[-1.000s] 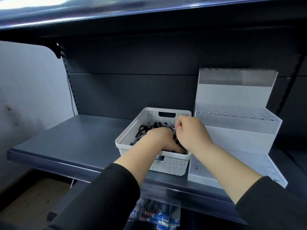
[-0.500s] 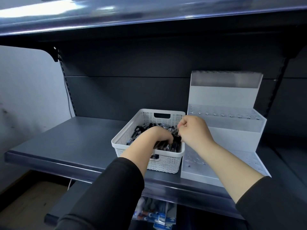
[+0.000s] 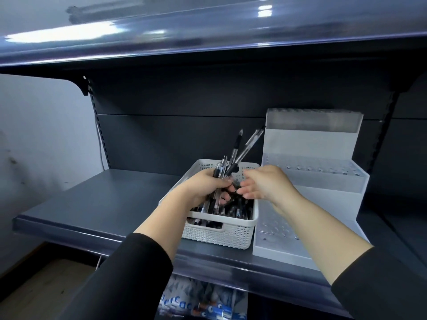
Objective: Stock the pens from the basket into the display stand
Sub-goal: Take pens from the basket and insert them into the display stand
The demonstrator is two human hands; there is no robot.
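We list, on the dark grey shelf (image 3: pixel 97 204), a white perforated basket (image 3: pixel 221 234) standing at the front edge, right of the middle. It holds a heap of loose pens (image 3: pixel 233 210), dark-capped with clear barrels, lying across one another.

Just beside the basket's right wall, seemingly touching it, stands the white display stand (image 3: pixel 309 192), stepped in tiers with rows of small holes along each step and a translucent panel across its top. We see no pens seated in it.

Our left hand (image 3: pixel 203 188) is over the basket with its fingers curled round a bunch of pens (image 3: pixel 227 172). The bunch fans upward; two of its pens rise well above the basket's far rim, leaning right towards the stand. The lower ends of the bunch run down among the heap, so we cannot tell where one ends and the other begins.

Our right hand (image 3: pixel 265 184) hangs over the basket's right side, fingers loosely spread and pointing left, tips close to the bunch; it holds nothing that we can make out. Both forearms cross the shelf's front edge and hide part of the basket and the stand's lowest step.

Above runs a glossy upper shelf (image 3: pixel 208 31). Below the front edge show blue and white packets (image 3: pixel 203 303), blurred.
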